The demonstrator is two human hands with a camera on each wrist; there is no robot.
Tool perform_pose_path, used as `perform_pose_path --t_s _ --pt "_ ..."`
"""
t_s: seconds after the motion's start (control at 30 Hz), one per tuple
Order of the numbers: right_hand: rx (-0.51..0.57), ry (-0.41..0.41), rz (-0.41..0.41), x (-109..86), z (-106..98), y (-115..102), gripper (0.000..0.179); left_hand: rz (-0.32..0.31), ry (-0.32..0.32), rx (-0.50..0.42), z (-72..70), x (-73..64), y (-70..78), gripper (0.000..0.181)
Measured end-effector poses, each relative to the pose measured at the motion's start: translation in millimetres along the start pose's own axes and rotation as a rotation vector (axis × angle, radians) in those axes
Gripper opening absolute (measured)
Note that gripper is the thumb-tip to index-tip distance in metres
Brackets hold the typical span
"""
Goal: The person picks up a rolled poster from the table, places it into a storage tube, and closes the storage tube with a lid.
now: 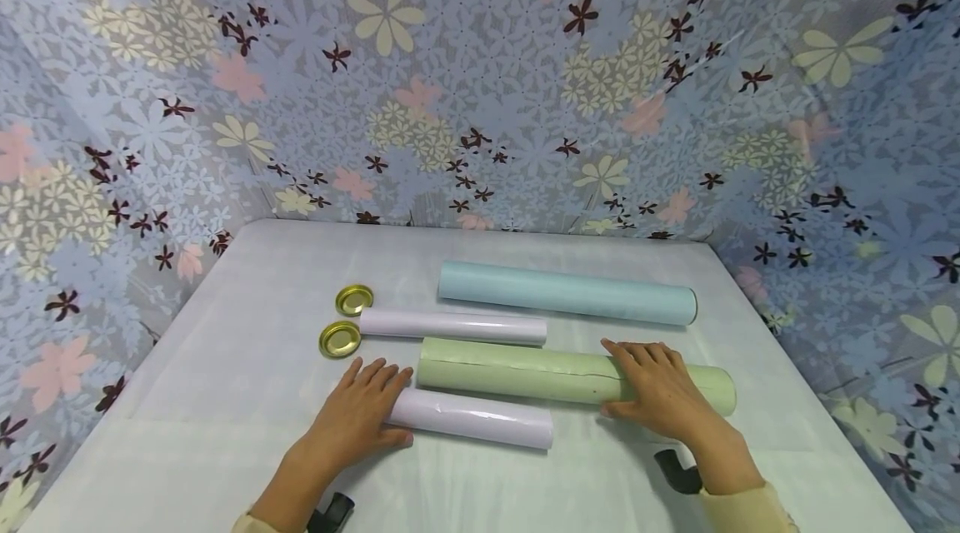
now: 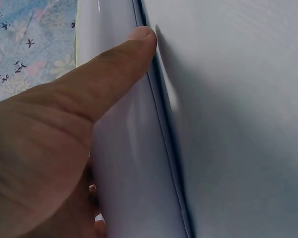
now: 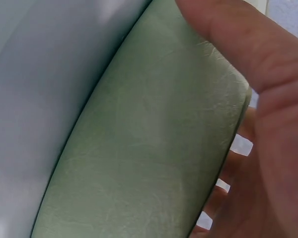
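My left hand [image 1: 360,412] spans the left end of the nearer lilac tube [image 1: 476,419], which it hides. In the left wrist view, the thumb [image 2: 119,57] lies across this glossy tube and the other fingers show at its opposite side. Farther right, my right hand [image 1: 660,387] grips the pale green tube [image 1: 517,371] toward its right end, thumb on the near side and fingers over the far side. The right wrist view shows the green surface [image 3: 139,124] close up between thumb and fingers. Both tubes lie on the white table.
Behind the green tube lies a second lilac tube [image 1: 453,326], with a longer light blue tube [image 1: 566,293] farther back. Two gold round caps [image 1: 354,300] sit left of the tubes. A flowered curtain [image 1: 480,100] surrounds the white table [image 1: 247,333]. Black wrist mounts [image 1: 678,470] show at both wrists.
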State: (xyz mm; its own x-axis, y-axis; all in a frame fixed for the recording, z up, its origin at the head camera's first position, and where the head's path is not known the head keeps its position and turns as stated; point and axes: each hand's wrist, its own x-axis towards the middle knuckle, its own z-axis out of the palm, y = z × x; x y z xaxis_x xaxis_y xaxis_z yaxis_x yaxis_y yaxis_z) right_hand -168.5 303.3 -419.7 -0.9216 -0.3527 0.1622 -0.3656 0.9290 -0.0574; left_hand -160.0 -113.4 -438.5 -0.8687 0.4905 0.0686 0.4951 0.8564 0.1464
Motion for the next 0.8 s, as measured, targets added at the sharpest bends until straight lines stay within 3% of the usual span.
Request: perform_pose_path --t_s 0.2,0.4,0.8 --pt "-0.012 -0.004 -0.016 2.0 6.0 3.9 0.092 0.038 0.043 0.035 3.0 1.1 -0.3 0.08" --pt "-0.017 -0.047 -0.006 2.8 6.7 4.2 0.094 0.036 0.058 0.011 4.8 1.0 0.1 0.075" --pt "-0.07 -0.036 0.004 4.3 10.8 3.1 0.096 0.04 0.074 0.015 8.0 1.0 -2.5 0.07"
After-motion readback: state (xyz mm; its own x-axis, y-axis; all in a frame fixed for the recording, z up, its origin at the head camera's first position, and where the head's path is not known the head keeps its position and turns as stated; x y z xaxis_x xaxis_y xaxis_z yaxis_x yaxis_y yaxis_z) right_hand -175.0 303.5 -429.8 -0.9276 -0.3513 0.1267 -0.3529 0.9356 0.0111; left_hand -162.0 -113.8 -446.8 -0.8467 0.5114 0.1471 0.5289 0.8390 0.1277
